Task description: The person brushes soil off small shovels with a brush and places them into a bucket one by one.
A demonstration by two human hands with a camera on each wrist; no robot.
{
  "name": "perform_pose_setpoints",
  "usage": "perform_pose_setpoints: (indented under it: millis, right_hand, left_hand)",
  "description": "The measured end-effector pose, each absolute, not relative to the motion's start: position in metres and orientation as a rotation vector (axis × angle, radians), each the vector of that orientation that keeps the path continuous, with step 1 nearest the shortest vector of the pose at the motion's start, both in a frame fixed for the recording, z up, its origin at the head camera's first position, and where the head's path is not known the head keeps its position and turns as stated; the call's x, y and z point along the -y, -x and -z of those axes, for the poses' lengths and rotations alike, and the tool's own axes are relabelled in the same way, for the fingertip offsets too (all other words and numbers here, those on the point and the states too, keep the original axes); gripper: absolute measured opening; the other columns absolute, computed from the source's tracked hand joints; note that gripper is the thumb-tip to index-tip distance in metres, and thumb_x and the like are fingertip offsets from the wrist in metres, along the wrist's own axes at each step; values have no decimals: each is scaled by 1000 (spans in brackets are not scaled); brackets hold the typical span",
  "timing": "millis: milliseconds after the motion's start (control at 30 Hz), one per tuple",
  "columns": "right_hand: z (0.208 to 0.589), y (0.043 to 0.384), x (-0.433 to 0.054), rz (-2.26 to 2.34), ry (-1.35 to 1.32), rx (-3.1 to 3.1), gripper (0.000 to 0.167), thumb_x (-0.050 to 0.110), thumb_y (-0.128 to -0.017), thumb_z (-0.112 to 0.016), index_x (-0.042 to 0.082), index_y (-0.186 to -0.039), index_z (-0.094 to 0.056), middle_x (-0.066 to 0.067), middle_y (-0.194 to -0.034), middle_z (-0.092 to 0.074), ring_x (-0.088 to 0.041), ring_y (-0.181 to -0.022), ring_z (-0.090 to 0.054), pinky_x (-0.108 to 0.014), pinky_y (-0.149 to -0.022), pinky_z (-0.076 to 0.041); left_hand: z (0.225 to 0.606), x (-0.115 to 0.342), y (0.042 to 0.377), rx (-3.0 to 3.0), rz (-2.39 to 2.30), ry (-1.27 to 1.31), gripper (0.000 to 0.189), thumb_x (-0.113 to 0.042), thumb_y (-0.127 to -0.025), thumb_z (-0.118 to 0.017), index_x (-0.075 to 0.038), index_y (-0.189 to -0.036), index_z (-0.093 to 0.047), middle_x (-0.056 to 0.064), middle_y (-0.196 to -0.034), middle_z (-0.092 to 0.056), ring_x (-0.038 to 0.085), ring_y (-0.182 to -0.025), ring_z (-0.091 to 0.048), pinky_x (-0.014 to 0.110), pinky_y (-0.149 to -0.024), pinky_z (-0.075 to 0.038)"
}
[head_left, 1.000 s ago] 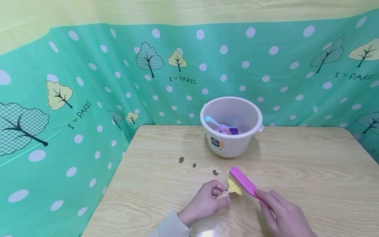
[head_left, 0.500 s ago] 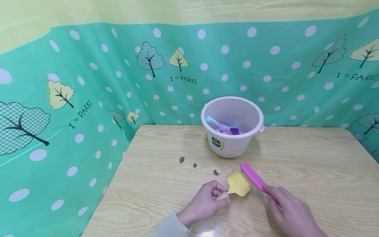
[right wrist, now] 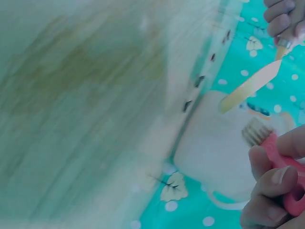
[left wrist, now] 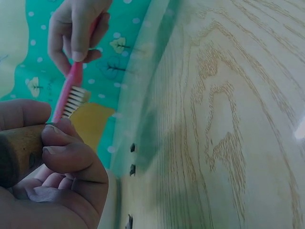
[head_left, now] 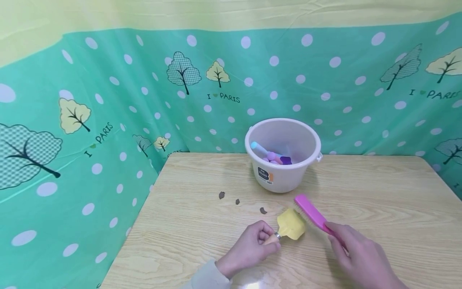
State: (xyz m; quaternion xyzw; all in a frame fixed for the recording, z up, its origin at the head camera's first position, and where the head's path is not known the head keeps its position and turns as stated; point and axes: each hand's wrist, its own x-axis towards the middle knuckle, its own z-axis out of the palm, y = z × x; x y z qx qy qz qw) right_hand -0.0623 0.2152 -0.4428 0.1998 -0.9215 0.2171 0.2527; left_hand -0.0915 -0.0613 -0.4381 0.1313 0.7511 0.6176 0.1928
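My left hand (head_left: pixel 250 247) grips the wooden handle of a small shovel (head_left: pixel 291 224) with a yellow metal blade, held low over the table. In the left wrist view, that handle (left wrist: pixel 26 148) lies between thumb and fingers. My right hand (head_left: pixel 362 253) holds a pink brush (head_left: pixel 311 210) by its handle; its pale bristles (right wrist: pixel 256 132) face down toward the blade. The brush head is just beyond the blade's right edge. Left of the blade lies a dark curved scrap (head_left: pixel 263 210), with two more, a small scrap (head_left: pixel 237 202) and a larger scrap (head_left: pixel 221 195), farther left.
A pale bucket (head_left: pixel 278 176) stands behind the shovel near the table's back edge, with several blue, purple and pink things inside. Around the wooden table (head_left: pixel 379 192) hangs a green dotted curtain (head_left: pixel 216 128) printed with trees, at the back and left.
The brush has moved right off the shovel's blade and risen slightly, leaving most of the blade uncovered. My left hand and the shovel stay almost in place.
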Motion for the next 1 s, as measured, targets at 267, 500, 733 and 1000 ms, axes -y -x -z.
perform_pose_setpoints:
  millis: [267, 500, 733, 1000]
  right_hand:
    - [437, 56, -194, -636, -710, 2339, 37, 39, -99, -43, 14, -110, -69, 17, -79, -53, 6, -58, -35, -9, -45, -28]
    - [445, 58, -189, -593, -746, 2256, 42, 38, -100, -39, 12, -101, -72, 16, -74, -50, 8, -53, -27, -7, -42, -20]
    - [447, 58, -195, -542, -707, 2370, 48, 40, -101, -34, 11, -105, -71, 15, -74, -50, 7, -52, -27, -8, -41, -21]
    - [454, 60, -203, -497, -643, 2402, 55, 45, -101, -27, 12, -107, -70, 13, -73, -47, 6, -52, -23, -11, -39, -18]
  left_hand:
    - [437, 59, 94, -2107, -1724, -377, 24, -16, -80, -71, -6, -95, -56, -5, -72, -59, 5, -58, -51, 20, -51, -46]
    - [437, 57, 94, -2122, -1715, -398, 23, -16, -80, -72, -6, -94, -56, -6, -72, -58, 4, -60, -51, 19, -52, -46]
    - [440, 57, 93, -2134, -1712, -433, 21, -14, -80, -71, -6, -93, -56, -7, -71, -55, 2, -60, -50, 18, -51, -44]
    - [437, 58, 92, -2141, -1701, -442, 21, -14, -80, -71, -5, -93, -57, -7, -72, -57, 3, -61, -52, 19, -53, -47]
